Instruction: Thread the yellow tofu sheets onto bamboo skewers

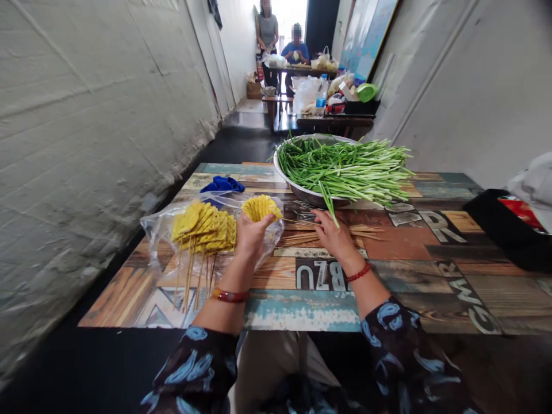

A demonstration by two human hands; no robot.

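Observation:
My left hand is closed around a folded, ruffled yellow food sheet. A thin bamboo skewer runs from that yellow piece toward my right hand, whose fingers are closed at its other end. Beneath and beside my right hand lie several loose skewers on the table. Left of my left hand, a pile of skewered yellow food sheets rests on a clear plastic bag, with the sticks pointing toward me.
A metal bowl heaped with long green chives stands behind my right hand. A blue cloth lies at the back left. To the right is a black bag. Two people are at the far tables, beyond a water bottle.

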